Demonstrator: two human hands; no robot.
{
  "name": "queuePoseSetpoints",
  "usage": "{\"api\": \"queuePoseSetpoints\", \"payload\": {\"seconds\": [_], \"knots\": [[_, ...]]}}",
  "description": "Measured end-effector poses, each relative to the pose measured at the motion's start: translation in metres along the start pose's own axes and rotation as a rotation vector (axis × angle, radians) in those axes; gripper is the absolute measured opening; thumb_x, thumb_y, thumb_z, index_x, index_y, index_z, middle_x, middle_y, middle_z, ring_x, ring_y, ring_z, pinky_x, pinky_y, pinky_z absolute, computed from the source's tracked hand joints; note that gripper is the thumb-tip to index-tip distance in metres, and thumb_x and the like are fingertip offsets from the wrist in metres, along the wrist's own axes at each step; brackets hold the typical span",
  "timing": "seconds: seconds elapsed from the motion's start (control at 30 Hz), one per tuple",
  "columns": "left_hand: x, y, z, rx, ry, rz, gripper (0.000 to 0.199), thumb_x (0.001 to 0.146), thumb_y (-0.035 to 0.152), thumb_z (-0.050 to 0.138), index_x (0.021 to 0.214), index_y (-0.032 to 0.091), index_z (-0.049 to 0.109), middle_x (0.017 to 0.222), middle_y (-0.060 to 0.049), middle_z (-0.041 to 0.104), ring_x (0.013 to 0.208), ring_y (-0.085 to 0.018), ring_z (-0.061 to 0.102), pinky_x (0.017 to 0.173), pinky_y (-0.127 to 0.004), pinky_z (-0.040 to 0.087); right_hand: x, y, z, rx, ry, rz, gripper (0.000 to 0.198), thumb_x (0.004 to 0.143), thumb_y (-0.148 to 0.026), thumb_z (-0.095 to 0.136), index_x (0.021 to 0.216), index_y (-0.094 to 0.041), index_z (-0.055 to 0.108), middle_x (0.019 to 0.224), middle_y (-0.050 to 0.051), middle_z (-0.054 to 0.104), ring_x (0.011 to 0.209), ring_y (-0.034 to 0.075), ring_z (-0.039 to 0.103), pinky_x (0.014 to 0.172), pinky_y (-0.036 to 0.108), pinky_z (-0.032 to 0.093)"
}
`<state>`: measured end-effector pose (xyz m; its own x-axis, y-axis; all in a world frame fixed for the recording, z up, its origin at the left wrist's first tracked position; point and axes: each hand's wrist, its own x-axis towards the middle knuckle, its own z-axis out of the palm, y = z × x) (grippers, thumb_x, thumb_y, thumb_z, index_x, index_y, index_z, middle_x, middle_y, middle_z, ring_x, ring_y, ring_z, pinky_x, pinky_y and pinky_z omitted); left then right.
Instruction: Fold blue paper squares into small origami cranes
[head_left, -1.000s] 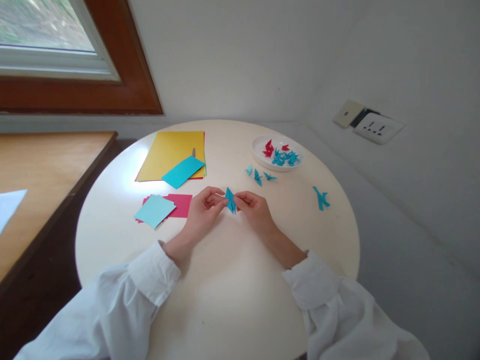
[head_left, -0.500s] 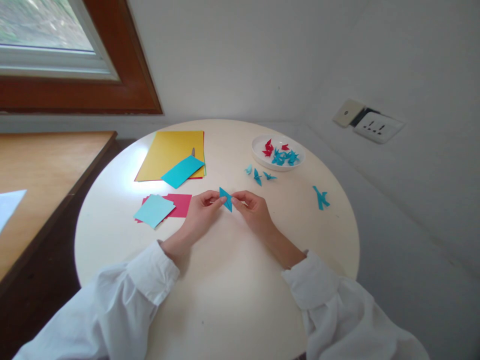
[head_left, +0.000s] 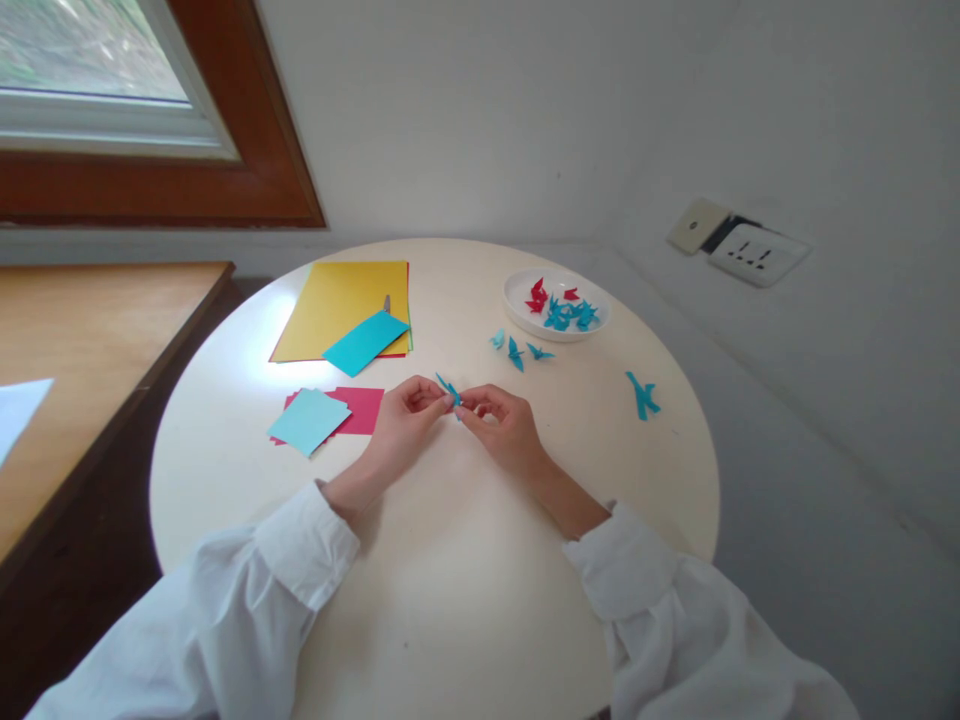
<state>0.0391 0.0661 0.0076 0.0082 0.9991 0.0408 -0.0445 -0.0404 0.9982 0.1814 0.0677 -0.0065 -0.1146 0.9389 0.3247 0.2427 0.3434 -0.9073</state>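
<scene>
Head view puts us above a round white table [head_left: 465,600], both our hands at work near its middle. Our left hand [head_left: 409,412] pinches a small folded piece of blue paper [head_left: 448,387] between thumb and fingers; our right hand [head_left: 504,425] grips the same piece from the other side, thumb foremost. We see the paper nearly edge-on between the fingertips, one thin point sticking up and away from us; the fingers cover much of the rest, so we cannot tell its full shape.

Just beyond our right hand sit two blue paper cranes [head_left: 515,354] and a pale folded piece [head_left: 498,340]. Behind them, a shallow white dish [head_left: 551,282] holds red folded pieces [head_left: 536,296] and blue ones [head_left: 571,317]. Blue paper strips [head_left: 643,396] lie crossed toward the table's right edge. Beside our left hand, a pale blue square [head_left: 310,422] overlaps pinkish-red paper [head_left: 363,411]; farther back, a blue rectangle [head_left: 366,343] partly covers a large yellow sheet [head_left: 337,300].
</scene>
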Motion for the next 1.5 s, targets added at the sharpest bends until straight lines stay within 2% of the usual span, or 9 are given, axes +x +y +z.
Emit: {"api": "queuePoseSetpoints", "payload": {"seconds": [0.27,0.6,0.8,0.97,1.2,1.5], "knots": [[-0.0015,-0.0007,-0.0002,-0.014,-0.097,-0.020,0.020,0.068,0.032,0.066,0.078,0.014,0.064,0.076,-0.004,0.064,0.072,-0.015,0.057,0.066,-0.027,0.044,-0.0005,0.0017,-0.0005,-0.053,0.074,-0.057,0.010,0.071,-0.024,0.064,0.080,-0.020,0.061,0.087,0.004,0.064,0.086,0.017,0.060,0.068,0.028,0.048],[-0.0005,-0.0031,-0.0020,0.051,-0.108,0.006,0.024,0.071,0.036,0.066,0.080,0.014,0.065,0.080,-0.007,0.067,0.076,-0.018,0.061,0.069,-0.028,0.047,-0.0001,-0.0014,0.0006,-0.012,0.044,0.002,0.010,0.072,-0.025,0.064,0.079,-0.019,0.062,0.083,0.003,0.064,0.072,0.014,0.061,0.066,0.028,0.050],[-0.0033,0.0025,-0.0004,0.195,-0.076,0.064,0.018,0.076,0.032,0.061,0.074,0.014,0.061,0.078,-0.005,0.066,0.074,-0.017,0.061,0.068,-0.027,0.047,0.0005,-0.0003,-0.0001,0.049,0.024,0.050,0.013,0.070,-0.026,0.065,0.080,-0.018,0.063,0.085,0.004,0.065,0.070,0.014,0.063,0.066,0.028,0.052],[-0.0047,0.0043,0.0008,0.199,-0.083,0.082,0.015,0.077,0.029,0.059,0.079,0.014,0.060,0.079,-0.005,0.066,0.073,-0.016,0.063,0.067,-0.027,0.049,0.0013,0.0011,-0.0004,0.072,0.013,0.076,0.013,0.070,-0.026,0.064,0.080,-0.018,0.064,0.087,0.004,0.067,0.071,0.015,0.065,0.068,0.028,0.054],[-0.0030,-0.0010,0.0002,0.213,-0.081,0.099,0.017,0.078,0.031,0.057,0.083,0.015,0.061,0.080,-0.005,0.064,0.075,-0.017,0.062,0.071,-0.030,0.051,-0.0006,0.0012,-0.0006,-0.023,-0.012,-0.029,0.017,0.077,-0.024,0.055,0.090,-0.020,0.066,0.092,0.006,0.069,0.079,0.017,0.065,0.071,0.031,0.055],[-0.0036,0.0017,0.0010,0.208,-0.077,0.087,0.017,0.074,0.030,0.062,0.081,0.015,0.059,0.077,-0.005,0.067,0.073,-0.017,0.064,0.068,-0.030,0.050,-0.0011,0.0047,0.0006,-0.062,-0.013,-0.057,0.020,0.076,-0.024,0.058,0.094,-0.022,0.067,0.092,0.005,0.068,0.078,0.016,0.064,0.063,0.027,0.054]]}}
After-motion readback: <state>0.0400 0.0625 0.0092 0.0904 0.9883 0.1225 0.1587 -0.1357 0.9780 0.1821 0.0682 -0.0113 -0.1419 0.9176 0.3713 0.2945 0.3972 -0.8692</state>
